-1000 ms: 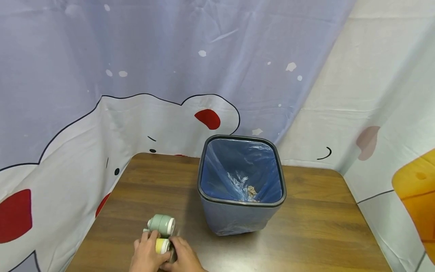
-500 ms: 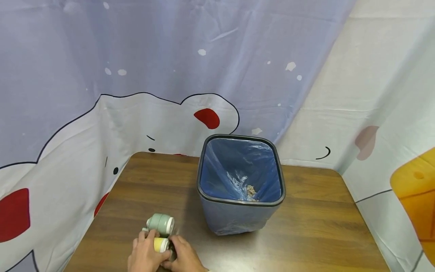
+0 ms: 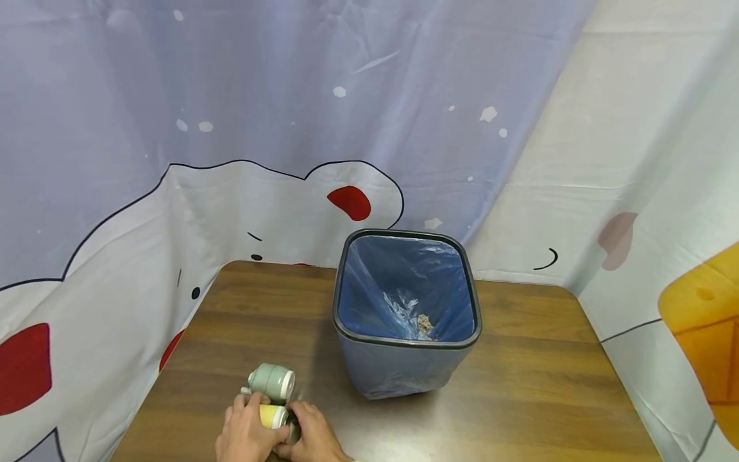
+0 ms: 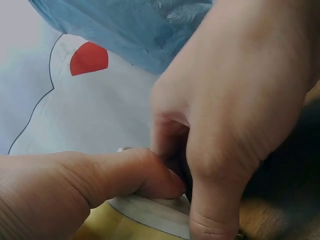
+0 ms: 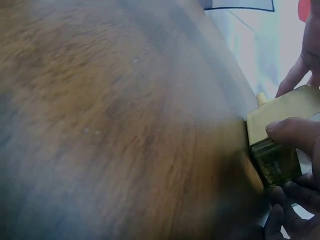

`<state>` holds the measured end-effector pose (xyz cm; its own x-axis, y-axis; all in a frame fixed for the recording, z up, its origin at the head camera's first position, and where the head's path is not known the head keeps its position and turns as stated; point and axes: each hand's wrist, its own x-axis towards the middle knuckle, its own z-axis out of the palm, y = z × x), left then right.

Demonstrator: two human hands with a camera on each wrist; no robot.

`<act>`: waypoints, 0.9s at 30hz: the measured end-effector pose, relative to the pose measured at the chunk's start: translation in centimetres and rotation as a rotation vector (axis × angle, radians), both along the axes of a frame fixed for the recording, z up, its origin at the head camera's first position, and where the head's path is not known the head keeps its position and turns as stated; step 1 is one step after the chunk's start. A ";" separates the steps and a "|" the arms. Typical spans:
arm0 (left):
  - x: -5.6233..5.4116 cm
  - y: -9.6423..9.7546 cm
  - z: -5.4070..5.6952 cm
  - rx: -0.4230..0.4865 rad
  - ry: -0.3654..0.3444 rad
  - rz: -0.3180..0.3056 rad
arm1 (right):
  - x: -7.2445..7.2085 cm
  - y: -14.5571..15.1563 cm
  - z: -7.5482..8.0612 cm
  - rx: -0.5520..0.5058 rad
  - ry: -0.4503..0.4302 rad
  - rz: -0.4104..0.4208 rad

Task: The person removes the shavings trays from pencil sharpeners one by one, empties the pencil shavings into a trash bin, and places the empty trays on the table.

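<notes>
A small yellow case [image 3: 268,416] with a white rim is at the front left of the wooden table, held between both hands. My left hand [image 3: 247,433] grips it from the left. From the right, my right hand [image 3: 314,436] holds a dark translucent box [image 5: 278,167] at the case's end. The right wrist view shows fingers and a thumb around this end, with the pale yellow body [image 5: 267,117] beside it. Just beyond the hands lies a green rounded object [image 3: 268,380] with a white end. In the left wrist view, the fingers hide the dark box.
A square grey-blue bin [image 3: 398,372] with a dark rim and blue plastic liner stands right of the hands. Some crumbly brown bits [image 3: 424,323] lie inside it. A printed curtain [image 3: 248,212] surrounds the back and sides of the wooden table [image 3: 537,366].
The head view has shifted slightly. Both hands stay around the yellow case, with barely any movement; the green object and bin rest where they were.
</notes>
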<state>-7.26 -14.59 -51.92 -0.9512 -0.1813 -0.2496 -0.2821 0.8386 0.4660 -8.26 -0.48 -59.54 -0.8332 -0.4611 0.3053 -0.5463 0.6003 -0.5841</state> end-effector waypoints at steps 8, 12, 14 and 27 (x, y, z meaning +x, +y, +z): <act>0.1 0.0 -0.3 -0.009 0.027 0.007 | -0.1 0.0 0.1 -0.031 -0.057 0.008; 0.1 0.0 -0.2 -0.011 0.032 0.007 | -0.1 0.0 0.2 -0.037 -0.070 0.013; 0.2 0.0 -0.3 -0.011 0.038 0.006 | -0.1 0.1 0.2 -0.040 -0.065 0.011; 0.3 -0.1 -0.5 -0.009 0.055 0.018 | -0.2 0.0 0.2 -0.088 -0.049 0.033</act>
<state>-6.94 -14.73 -52.38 -0.9601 -0.2004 -0.1952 -0.2712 0.8377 0.4741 -8.45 -0.47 -59.31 -0.8329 -0.4617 0.3051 -0.5344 0.5279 -0.6601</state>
